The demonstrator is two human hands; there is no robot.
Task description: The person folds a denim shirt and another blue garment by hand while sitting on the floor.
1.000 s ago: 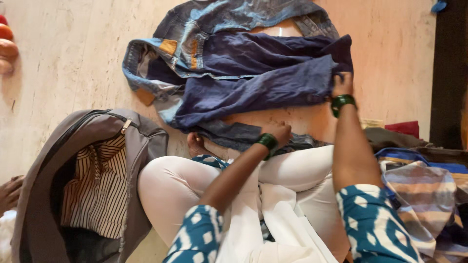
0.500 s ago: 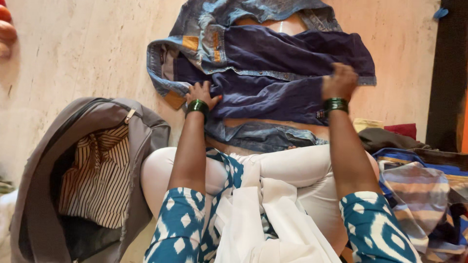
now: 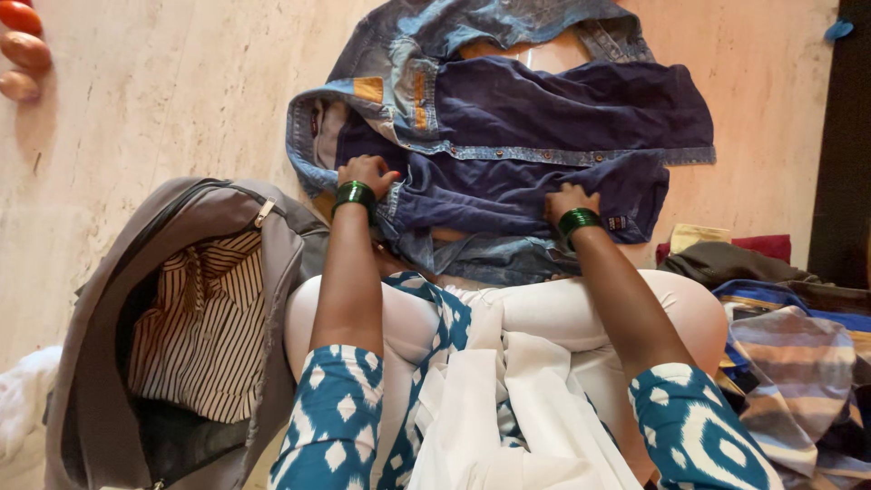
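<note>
A dark blue denim jacket (image 3: 544, 100) with paler denim patches lies spread on the pale stone floor in front of my knees. My left hand (image 3: 363, 171), with green bangles at the wrist, grips the jacket's left side near a folded sleeve. Fingers curled, my right hand (image 3: 567, 198) presses a folded-over part of the jacket's near edge down on the fabric. Both hands are on the jacket, about a forearm's length apart. White cloth (image 3: 490, 399) lies over my lap.
An open grey bag (image 3: 91, 363) holding a brown-and-white striped garment (image 3: 204, 327) sits at my left. A heap of mixed clothes (image 3: 780, 336) lies at my right. Round red and orange fruits (image 3: 25, 50) rest at the top left. Dark furniture (image 3: 848, 136) lines the right edge.
My left hand went from near my lap up to the jacket's left side. My right hand drew the jacket's right part down and inward, folding it toward me.
</note>
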